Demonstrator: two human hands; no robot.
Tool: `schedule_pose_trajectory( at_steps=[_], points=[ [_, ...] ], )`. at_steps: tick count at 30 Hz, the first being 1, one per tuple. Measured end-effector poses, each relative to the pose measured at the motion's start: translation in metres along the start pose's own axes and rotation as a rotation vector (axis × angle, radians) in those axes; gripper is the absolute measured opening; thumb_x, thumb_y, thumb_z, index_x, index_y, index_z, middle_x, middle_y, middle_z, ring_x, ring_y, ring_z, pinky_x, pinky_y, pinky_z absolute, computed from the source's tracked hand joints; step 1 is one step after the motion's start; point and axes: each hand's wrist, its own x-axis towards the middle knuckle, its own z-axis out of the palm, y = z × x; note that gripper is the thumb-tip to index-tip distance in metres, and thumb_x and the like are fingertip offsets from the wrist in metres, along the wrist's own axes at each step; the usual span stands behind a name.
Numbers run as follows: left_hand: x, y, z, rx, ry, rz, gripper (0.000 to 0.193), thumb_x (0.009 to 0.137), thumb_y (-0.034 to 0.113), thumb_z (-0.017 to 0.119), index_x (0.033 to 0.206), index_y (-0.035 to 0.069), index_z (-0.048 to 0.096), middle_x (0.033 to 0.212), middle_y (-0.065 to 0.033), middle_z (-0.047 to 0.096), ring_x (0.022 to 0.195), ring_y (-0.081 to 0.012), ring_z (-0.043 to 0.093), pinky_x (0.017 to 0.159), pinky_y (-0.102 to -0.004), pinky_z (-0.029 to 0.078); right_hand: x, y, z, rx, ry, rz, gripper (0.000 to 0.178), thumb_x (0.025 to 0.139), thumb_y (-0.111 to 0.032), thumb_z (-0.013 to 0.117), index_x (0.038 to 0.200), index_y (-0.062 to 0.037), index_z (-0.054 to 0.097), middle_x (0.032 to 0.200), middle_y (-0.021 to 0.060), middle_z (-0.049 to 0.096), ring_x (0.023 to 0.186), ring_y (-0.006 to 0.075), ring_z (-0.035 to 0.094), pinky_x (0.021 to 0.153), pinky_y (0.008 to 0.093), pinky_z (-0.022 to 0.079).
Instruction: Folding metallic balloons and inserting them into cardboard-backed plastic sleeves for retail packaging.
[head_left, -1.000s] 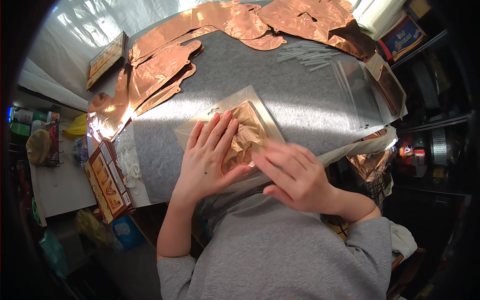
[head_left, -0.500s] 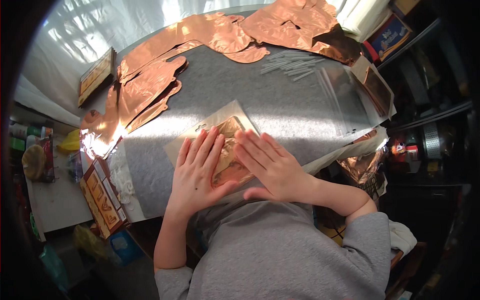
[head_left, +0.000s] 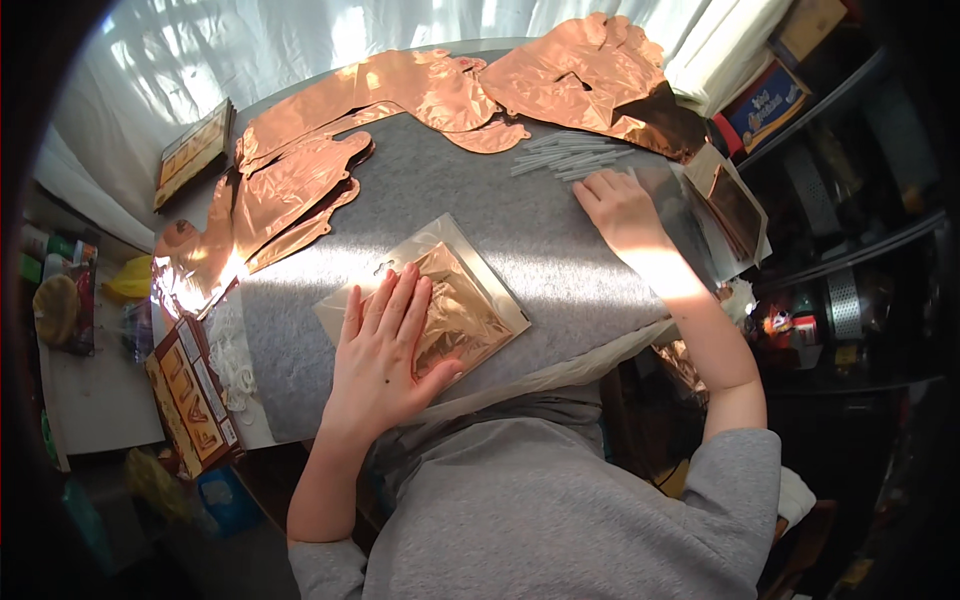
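My left hand (head_left: 385,370) lies flat, fingers stretched, on a clear plastic packet (head_left: 510,318) with folded copper-coloured foil (head_left: 465,325) inside. The packet rests tilted on the grey table cover near my body. My right hand (head_left: 622,212) is at the near right edge of a pile of translucent straws (head_left: 555,152), its fingers curled in and pinched. A straw end shows beside those fingers; the fingertips are partly hidden. Flat copper foil balloons (head_left: 425,85) lie along the far edge, with a larger one (head_left: 570,75) behind the straws.
Boxed packages stand at the far left (head_left: 193,155) and near left (head_left: 195,400). White string (head_left: 235,365) lies by the near one. A clear bag (head_left: 655,195) and a flat foil packet (head_left: 728,215) are at the right edge. White curtains (head_left: 300,40) hang behind the table.
My right hand has left the foil packet and moved up and right to the straws, closing its fingers. My left hand stays flat on the packet, whose right side is now uncovered.
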Motion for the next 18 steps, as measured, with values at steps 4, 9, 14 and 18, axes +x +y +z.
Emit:
schedule_pose_trajectory(
  at_steps=[4,9,14,18],
  points=[
    [0.006,0.005,-0.008,0.028,-0.002,-0.007,0.094,0.094,0.067,0.063,0.164,0.008,0.042,0.17,-0.0165,0.039,0.161,-0.0361,0.03,0.133,-0.0571,0.011,0.006,0.007,-0.002,0.012,-0.051,-0.089,0.015,0.083,-0.012,0.069,0.096,-0.0068,0.068,0.099,0.0074,0.063,0.104,0.0272,0.065,0.095,0.0414,0.055],
    [0.013,0.007,-0.012,0.006,0.071,0.056,0.079,0.099,0.056,0.06,0.157,0.005,0.049,0.163,-0.0177,0.046,0.157,-0.0352,0.036,0.132,-0.0585,0.012,0.01,-0.011,-0.044,0.323,0.107,-0.159,0.026,0.069,-0.003,0.078,0.09,-0.0076,0.063,0.081,0.004,0.061,0.078,0.0261,0.065,0.073,0.0396,0.056],
    [0.013,0.004,0.01,-0.076,0.049,0.091,0.071,0.102,0.053,0.056,0.161,0.014,0.048,0.168,-0.0148,0.041,0.16,-0.0352,0.03,0.133,-0.0571,0.01,-0.034,-0.075,-0.086,1.01,0.3,0.002,0.023,0.075,0.009,0.066,0.092,-0.0063,0.063,0.075,0.0068,0.07,0.064,0.0222,0.069,0.059,0.0326,0.054],
    [0.015,0.005,0.013,-0.087,0.004,0.053,0.071,0.102,0.053,0.056,0.163,0.018,0.046,0.172,-0.0124,0.036,0.163,-0.0352,0.024,0.133,-0.056,0.009,-0.058,-0.098,-0.07,1.089,0.338,0.037,0.025,0.078,0.01,0.067,0.096,-0.0066,0.063,0.081,0.01,0.075,0.068,0.021,0.072,0.061,0.0308,0.057]
  ],
)
